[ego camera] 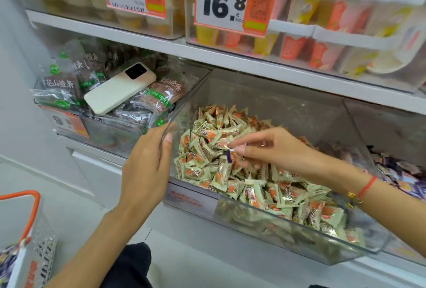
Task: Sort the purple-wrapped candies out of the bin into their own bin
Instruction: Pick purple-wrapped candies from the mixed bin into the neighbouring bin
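Note:
A clear plastic bin (299, 241) on the lower shelf holds a heap of pale green and orange wrapped candies (230, 172). My right hand (272, 149) reaches into the heap, fingertips pinching a small purple-wrapped candy (229, 156) of which only an end shows. My left hand (147, 163) grips the bin's left wall at its front corner, thumb inside and fingers outside. To the right, a neighbouring bin (401, 179) holds purple and dark wrapped candies, partly hidden by my right forearm.
A white phone (119, 89) lies on bagged snacks in the bin to the left. Shelves above carry clear boxes with price tags (221, 4). An orange-handled basket (25, 241) sits at the lower left on the floor.

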